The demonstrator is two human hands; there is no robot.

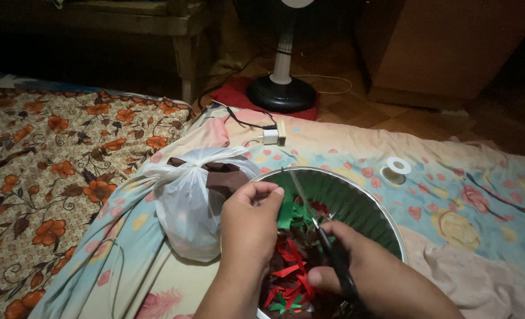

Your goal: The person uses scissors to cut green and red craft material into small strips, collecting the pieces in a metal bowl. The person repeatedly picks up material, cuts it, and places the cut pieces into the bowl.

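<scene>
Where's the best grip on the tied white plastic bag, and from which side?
Grip the knotted neck at the top of the white plastic bag, coming from above: the film gathers there into a firm bunch, while the body is loose. The left hand crowds its right side.

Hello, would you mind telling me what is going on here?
A person is cutting paper over a round green basin. The left hand pinches a green paper piece, while the right hand works scissors at it. Red and green scraps lie in the basin. A tied white plastic bag sits beside it.
</scene>
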